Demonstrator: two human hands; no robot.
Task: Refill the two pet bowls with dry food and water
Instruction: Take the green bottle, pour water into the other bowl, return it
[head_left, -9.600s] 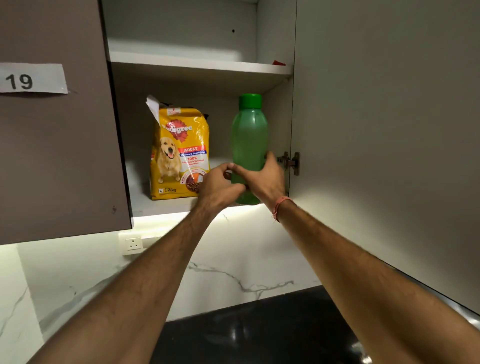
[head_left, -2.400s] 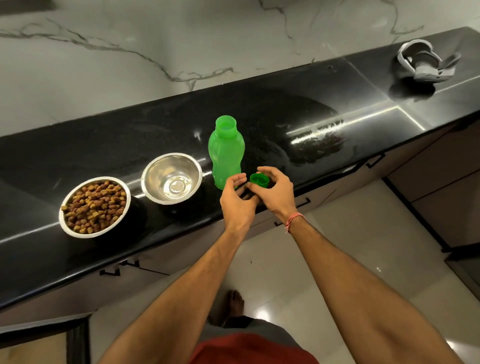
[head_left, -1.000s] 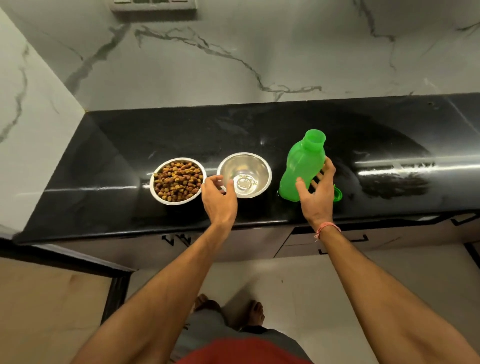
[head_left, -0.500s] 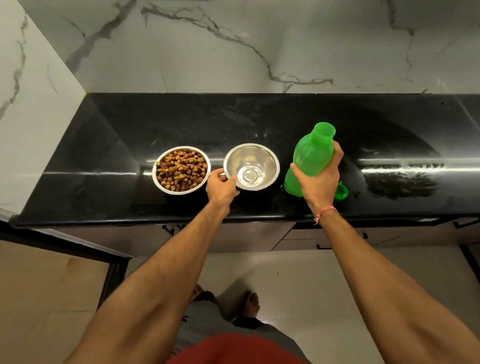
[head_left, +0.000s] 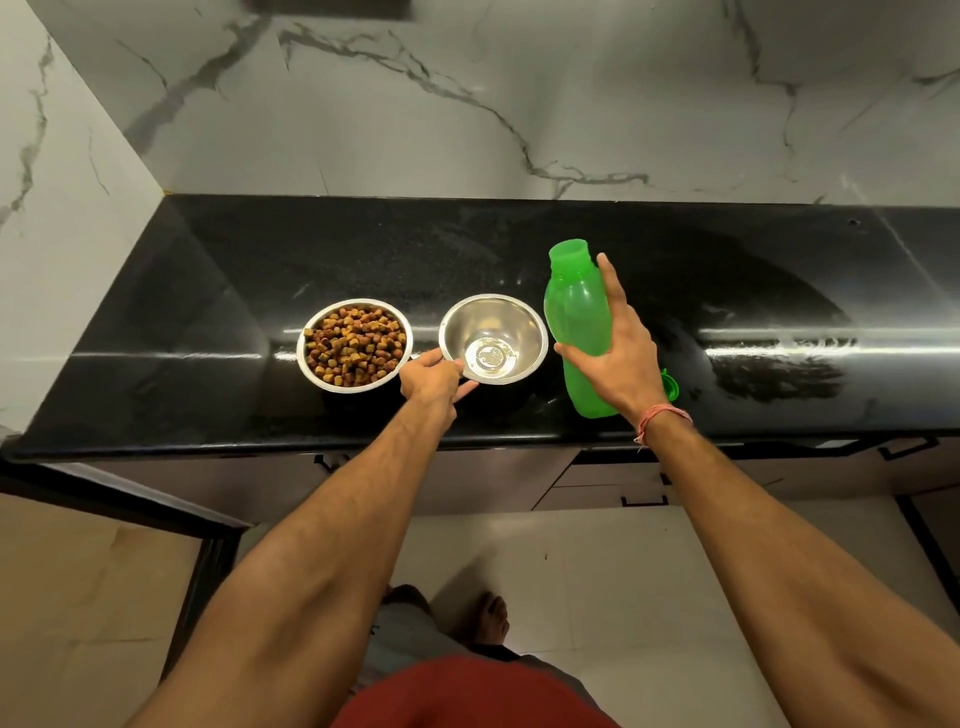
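Note:
Two steel bowls stand side by side on the black countertop (head_left: 208, 322). The left bowl (head_left: 355, 345) is full of brown dry food. The right bowl (head_left: 493, 338) holds no water that I can see; my left hand (head_left: 432, 376) pinches its near-left rim. My right hand (head_left: 618, 353) grips the green water bottle (head_left: 576, 317), uncapped, lifted and leaning with its mouth up and left, just right of the steel bowl. The green cap (head_left: 670, 385) lies on the counter behind my right wrist, mostly hidden.
A white marble wall (head_left: 467, 104) backs the counter and another closes its left end. Cabinet fronts with black handles (head_left: 639, 501) run under the counter edge. My bare feet stand on the pale floor tiles below.
My right hand has closed on the bottle, lifted it off the counter and tilted its mouth leftward toward the right bowl. My left hand stays on that bowl's rim.

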